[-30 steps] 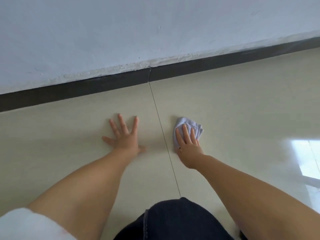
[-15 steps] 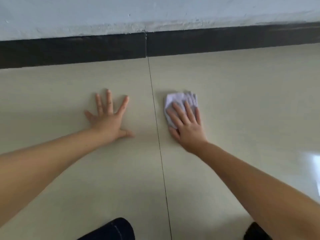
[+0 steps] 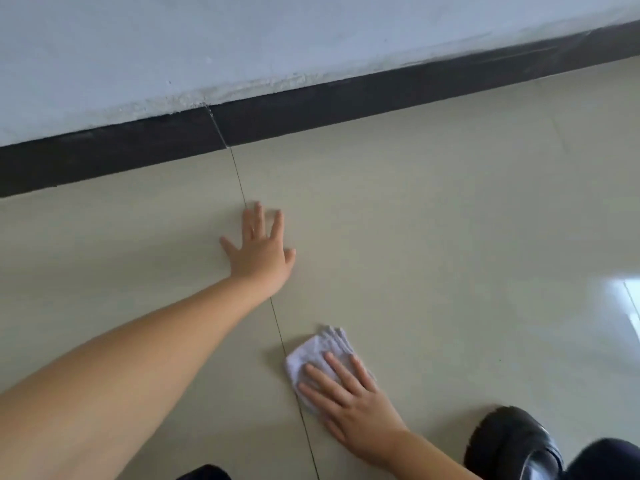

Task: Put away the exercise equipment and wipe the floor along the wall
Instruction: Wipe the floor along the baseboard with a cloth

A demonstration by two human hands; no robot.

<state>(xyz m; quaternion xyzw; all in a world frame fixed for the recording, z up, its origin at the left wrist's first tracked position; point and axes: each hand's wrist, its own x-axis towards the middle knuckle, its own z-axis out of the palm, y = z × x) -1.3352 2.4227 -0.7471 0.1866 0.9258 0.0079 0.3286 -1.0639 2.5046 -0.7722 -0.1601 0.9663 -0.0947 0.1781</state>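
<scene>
We are on the floor (image 3: 433, 209) wiping, with the grout line (image 3: 277, 317) running from the skirting (image 3: 311, 109) back toward us. Our left hand (image 3: 258, 252) lies flat across that line, nearer the skirting, fingers straight and spread, holding nothing; it looks placed there to prop our weight while we lean forward. Our right hand (image 3: 349, 407) sits just right of the line, close to our body, fingers straight and together, pressing the folded cloth (image 3: 320, 355) against the tile rather than gripping it. A flat palm spreads pressure over the whole pad, which suits a wiping stroke. A black shoe (image 3: 512, 441) rests farther right of the line, beside that wrist. No exercise equipment is in view, so we judge the wiping part is in hand, with the strip by the skirting the likely target.
</scene>
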